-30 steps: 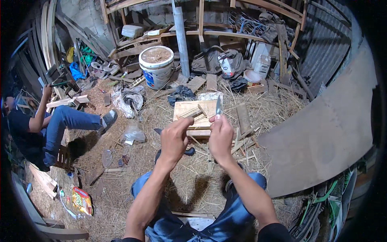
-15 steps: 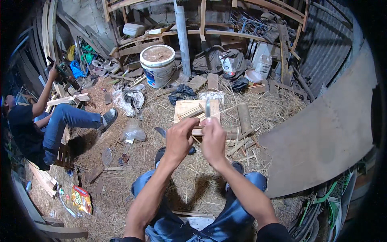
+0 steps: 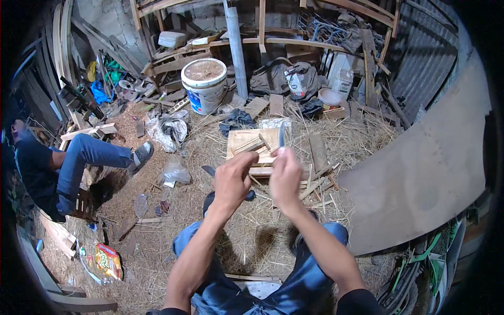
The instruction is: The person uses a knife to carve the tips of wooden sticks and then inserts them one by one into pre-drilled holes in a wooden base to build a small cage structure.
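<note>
My right hand [image 3: 286,178] is closed around a knife, its narrow grey blade [image 3: 282,135] pointing up and away from me. To its left, my left hand [image 3: 232,181] is pinched shut, knuckles up; what lies between its fingers is hidden. A small gap separates the two hands. Just beyond them is a pale wooden board [image 3: 239,137] on the ground, with several thin split sticks [image 3: 251,145] lying on it. A dark flat blade-like piece [image 3: 208,170] rests on the ground left of my left hand.
Straw and wood scraps cover the ground. A white bucket [image 3: 205,86] stands beyond, beside a grey post [image 3: 237,58]. At left a person [image 3: 39,163] sits near lumber. A large brown sheet [image 3: 415,168] leans at right, above a green and white bicycle-like frame [image 3: 436,262].
My right hand has moved slightly right and nearer with the knife, widening the gap to my left hand, which stays nearly still. The seated person's raised arm has come down.
</note>
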Tool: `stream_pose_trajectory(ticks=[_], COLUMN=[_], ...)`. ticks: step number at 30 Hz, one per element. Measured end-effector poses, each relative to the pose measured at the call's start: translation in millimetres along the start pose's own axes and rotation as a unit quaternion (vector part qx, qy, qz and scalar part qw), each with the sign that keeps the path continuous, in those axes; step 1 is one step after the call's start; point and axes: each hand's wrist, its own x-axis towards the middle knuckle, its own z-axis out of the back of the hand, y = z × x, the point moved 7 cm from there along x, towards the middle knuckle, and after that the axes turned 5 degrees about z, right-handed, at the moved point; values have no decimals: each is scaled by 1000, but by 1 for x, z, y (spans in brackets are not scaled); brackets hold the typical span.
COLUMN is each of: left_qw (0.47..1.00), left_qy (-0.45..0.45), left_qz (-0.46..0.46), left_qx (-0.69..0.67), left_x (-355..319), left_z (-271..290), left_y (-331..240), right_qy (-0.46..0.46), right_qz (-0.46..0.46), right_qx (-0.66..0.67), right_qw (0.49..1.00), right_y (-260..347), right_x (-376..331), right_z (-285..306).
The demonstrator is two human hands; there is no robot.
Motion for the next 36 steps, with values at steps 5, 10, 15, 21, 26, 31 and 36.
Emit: stream_pose_trajectory(ticks=[5, 10, 15, 21, 26, 31, 36], left_qw=[999, 999, 999, 999, 998, 980, 955], left_qy=[17, 28, 26, 16, 28, 127, 108], left_qz=[28, 40, 31, 45, 54, 121, 161], left_qx=[-20, -23, -30, -14, -28, -91, -226], left_x=[-2, -1, 0, -2, -4, -7, -4], left_z=[6, -2, 1, -2, -2, -15, -21], left_y=[5, 6, 3, 15, 16, 19, 17], right_qy=[4, 60, 4, 59, 31, 55, 92], right_qz=[-44, -11, -4, -13, -64, -20, 44], right_qx=[28, 3, 32, 48, 190, 124, 91], right_qw=[999, 998, 999, 997, 979, 991, 991], right_y=[3, -1, -4, 8, -12, -15, -15], right_x=[13, -3, 5, -2, 16, 18, 16], right_z=[12, -11, -1, -14, 10, 9, 1])
